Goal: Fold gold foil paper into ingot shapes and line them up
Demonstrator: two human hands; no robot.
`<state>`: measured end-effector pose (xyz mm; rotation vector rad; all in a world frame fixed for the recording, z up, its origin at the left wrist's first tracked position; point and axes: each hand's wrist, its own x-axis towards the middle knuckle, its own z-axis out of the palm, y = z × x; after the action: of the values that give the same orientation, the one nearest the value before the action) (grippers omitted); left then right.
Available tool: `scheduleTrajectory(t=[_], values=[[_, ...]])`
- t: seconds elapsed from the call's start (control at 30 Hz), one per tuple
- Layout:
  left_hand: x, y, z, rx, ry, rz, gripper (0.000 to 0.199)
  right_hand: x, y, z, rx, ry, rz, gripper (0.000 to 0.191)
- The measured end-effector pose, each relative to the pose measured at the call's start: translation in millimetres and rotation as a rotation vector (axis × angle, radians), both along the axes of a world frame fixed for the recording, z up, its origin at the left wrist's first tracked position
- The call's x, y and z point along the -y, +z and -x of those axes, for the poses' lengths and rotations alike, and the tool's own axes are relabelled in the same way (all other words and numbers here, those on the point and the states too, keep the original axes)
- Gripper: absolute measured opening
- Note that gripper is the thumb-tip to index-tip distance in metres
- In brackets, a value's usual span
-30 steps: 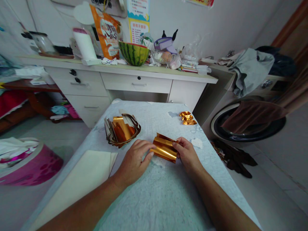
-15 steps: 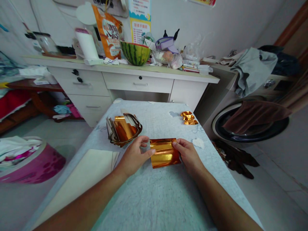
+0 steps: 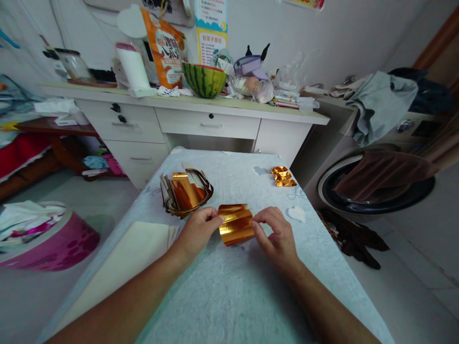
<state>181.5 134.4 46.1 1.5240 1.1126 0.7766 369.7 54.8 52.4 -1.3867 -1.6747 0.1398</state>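
Note:
A sheet of shiny gold foil paper [image 3: 235, 225] is held just over the table, its sides curved and a crease running across it. My left hand [image 3: 198, 230] pinches its left edge between thumb and fingers. At the right edge, the thumb and forefinger of my right hand [image 3: 278, 239] close on the paper, the other fingers curled. Beyond my left hand stands a basket [image 3: 209, 193] with a stack of gold foil sheets [image 3: 186, 191] in it. Several folded gold foil pieces [image 3: 283, 177] lie in a row at the far right of the table.
The cloth-covered table [image 3: 229, 291] bears a pale flat sheet or pad [image 3: 122, 263] at left. Behind it, a counter [image 3: 172, 101] holds a half watermelon [image 3: 204, 80] and an orange bag [image 3: 167, 52]. A pink bin [image 3: 68, 243] stands left, a washing machine [image 3: 332, 143] right.
My left hand has closed on the paper's left edge. The sheet has shifted slightly left and bent into a curve, while my right hand's grip has moved to its right edge.

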Motion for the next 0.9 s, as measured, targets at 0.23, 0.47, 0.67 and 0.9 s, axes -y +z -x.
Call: scheduleTrajectory(t=[0.23, 0.47, 0.67, 0.9], values=[[3.6, 2.1, -1.0, -0.063, -0.065, -0.172, 0.023, 0.9, -5.1, 20.0, 0.115, 0.193, 0.023, 0.03], [8.0, 4.0, -1.8, 0.109, -0.206, -0.128, 0.016, 1.3, -6.1, 23.2, 0.069, 0.209, 0.08, 0.034], [11.4, 5.0, -1.2, 0.046, -0.249, -0.288, 0.019, -0.6, -5.3, 21.8, -0.07, 0.162, 0.12, 0.025], [22.3, 8.0, -3.9, -0.077, -0.383, -0.445, 0.032, -4.8, -8.6, 16.7, -0.162, 0.027, 0.092, 0.007]])
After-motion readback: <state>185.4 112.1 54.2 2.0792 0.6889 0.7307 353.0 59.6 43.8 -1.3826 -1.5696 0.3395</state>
